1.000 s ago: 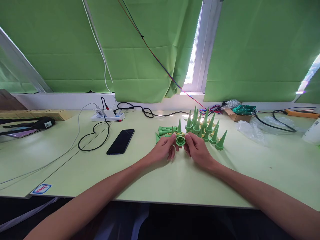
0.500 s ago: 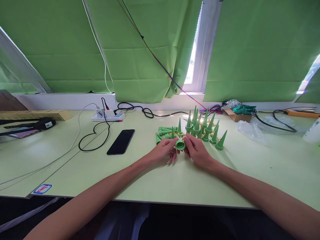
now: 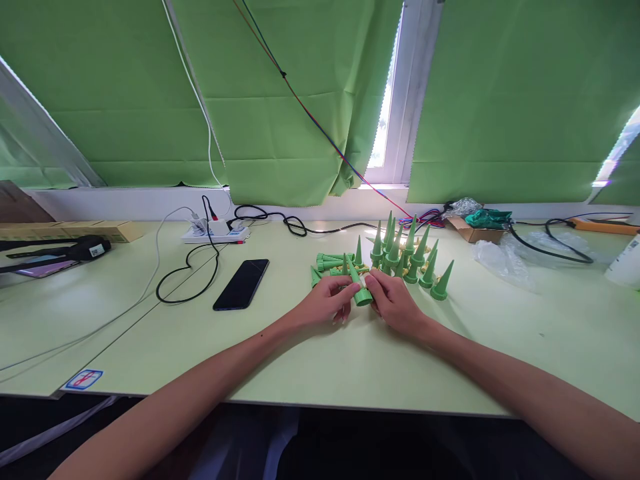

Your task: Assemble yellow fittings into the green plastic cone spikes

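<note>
Just above the table, a hollow green plastic spike [image 3: 358,285] is tilted with its point away from me and its wide collar towards me. My left hand [image 3: 327,299] pinches it from the left, thumb along its side. My right hand [image 3: 395,300] is closed at its other side, with a small pale piece [image 3: 365,283] showing at the fingertips, partly hidden. Behind the hands, several more green spikes [image 3: 441,283] stand upright on their collars. A few others [image 3: 333,260] lie on their sides at the left, among small yellowish parts.
A black phone [image 3: 241,285] lies left of my arms. Behind it are a white power strip [image 3: 217,233] and looping cables. At the back right stand a small open carton [image 3: 477,232] with plastic bags and a white bottle [image 3: 625,263]. The table's front edge runs below my forearms.
The spike has turned in my fingers: its open collar faced me, and now its side shows with the point away. Both hands have stayed nearly in place.
</note>
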`<state>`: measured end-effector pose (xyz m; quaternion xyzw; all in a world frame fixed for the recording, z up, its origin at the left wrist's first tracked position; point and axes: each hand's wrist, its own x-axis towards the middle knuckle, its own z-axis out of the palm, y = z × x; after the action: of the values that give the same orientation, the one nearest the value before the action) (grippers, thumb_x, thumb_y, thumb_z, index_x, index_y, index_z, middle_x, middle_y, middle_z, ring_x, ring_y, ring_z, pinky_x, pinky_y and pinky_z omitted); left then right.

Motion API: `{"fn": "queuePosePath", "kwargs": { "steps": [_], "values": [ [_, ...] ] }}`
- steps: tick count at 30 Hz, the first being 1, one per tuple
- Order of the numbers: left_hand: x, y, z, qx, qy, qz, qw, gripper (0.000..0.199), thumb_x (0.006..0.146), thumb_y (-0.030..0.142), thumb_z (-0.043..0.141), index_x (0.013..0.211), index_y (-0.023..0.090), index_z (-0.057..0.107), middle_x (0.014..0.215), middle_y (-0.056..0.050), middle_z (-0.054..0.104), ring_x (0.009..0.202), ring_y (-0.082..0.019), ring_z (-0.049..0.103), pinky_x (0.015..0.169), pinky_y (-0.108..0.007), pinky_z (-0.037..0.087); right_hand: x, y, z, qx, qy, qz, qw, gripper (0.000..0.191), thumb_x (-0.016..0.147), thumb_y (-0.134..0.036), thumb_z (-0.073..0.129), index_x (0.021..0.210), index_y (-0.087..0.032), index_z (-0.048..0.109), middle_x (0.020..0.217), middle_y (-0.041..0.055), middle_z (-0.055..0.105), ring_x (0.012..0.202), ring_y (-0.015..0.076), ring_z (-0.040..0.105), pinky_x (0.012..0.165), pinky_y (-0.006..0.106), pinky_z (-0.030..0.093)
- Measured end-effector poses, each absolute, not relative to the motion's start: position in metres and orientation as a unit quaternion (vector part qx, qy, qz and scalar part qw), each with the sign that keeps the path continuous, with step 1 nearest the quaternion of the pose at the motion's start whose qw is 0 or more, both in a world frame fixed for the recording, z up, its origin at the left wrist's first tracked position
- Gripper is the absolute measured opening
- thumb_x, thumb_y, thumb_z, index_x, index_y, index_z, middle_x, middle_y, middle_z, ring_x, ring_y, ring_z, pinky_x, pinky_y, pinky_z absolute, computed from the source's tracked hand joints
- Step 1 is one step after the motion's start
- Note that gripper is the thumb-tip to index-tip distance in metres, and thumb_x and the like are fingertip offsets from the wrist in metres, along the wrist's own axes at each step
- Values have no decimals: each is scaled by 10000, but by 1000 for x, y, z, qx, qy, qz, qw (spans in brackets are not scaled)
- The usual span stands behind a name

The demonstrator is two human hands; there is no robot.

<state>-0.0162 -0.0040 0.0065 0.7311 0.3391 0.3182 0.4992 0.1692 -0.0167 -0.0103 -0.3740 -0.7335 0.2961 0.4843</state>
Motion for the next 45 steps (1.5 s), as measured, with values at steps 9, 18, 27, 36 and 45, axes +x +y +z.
{"fn": "queuePosePath", "kwargs": {
  "steps": [9, 18, 27, 36, 45],
  "values": [
    [-17, -6, 11, 763, 323, 333, 451, 396, 922, 533, 568, 963, 148, 652, 527, 37, 524, 444, -89, 474, 447, -216, 361, 170, -16, -9, -378, -749, 265, 476, 483, 1015, -559, 348, 656, -238, 305, 506, -57, 324, 465, 114, 293, 464, 280, 261],
    [-15, -7, 12, 779, 295, 374, 407, 353, 886, 440, 647, 1105, 163, 662, 906, -37, 598, 594, -75, 507, 500, -203, 424, 168, -18, -6, -384, -759, 245, 465, 503, 1016, -539, 334, 620, -229, 310, 488, -46, 328, 478, 118, 282, 482, 283, 251],
    [-16, -8, 10, 829, 273, 378, 309, 172, 898, 319, 627, 943, 159, 673, 1011, -46, 529, 639, -63, 475, 495, -190, 406, 166, -16, -7, -396, -753, 252, 461, 518, 1005, -487, 358, 562, -224, 303, 471, -34, 347, 473, 112, 289, 486, 284, 245],
    [-16, -5, 6, 852, 257, 390, 237, 110, 891, 265, 622, 940, 173, 654, 1026, -53, 529, 573, -43, 471, 493, -200, 440, 166, -14, -8, -404, -742, 270, 463, 481, 985, -406, 373, 545, -220, 315, 451, -37, 350, 462, 101, 298, 474, 275, 240],
    [-16, -2, -1, 863, 220, 412, 193, 121, 877, 187, 636, 995, 180, 656, 1059, -46, 529, 495, 5, 438, 498, -197, 457, 165, -12, -11, -409, -718, 315, 467, 471, 967, -409, 399, 542, -223, 314, 434, -50, 327, 431, 90, 286, 442, 266, 213]
  ]
}}
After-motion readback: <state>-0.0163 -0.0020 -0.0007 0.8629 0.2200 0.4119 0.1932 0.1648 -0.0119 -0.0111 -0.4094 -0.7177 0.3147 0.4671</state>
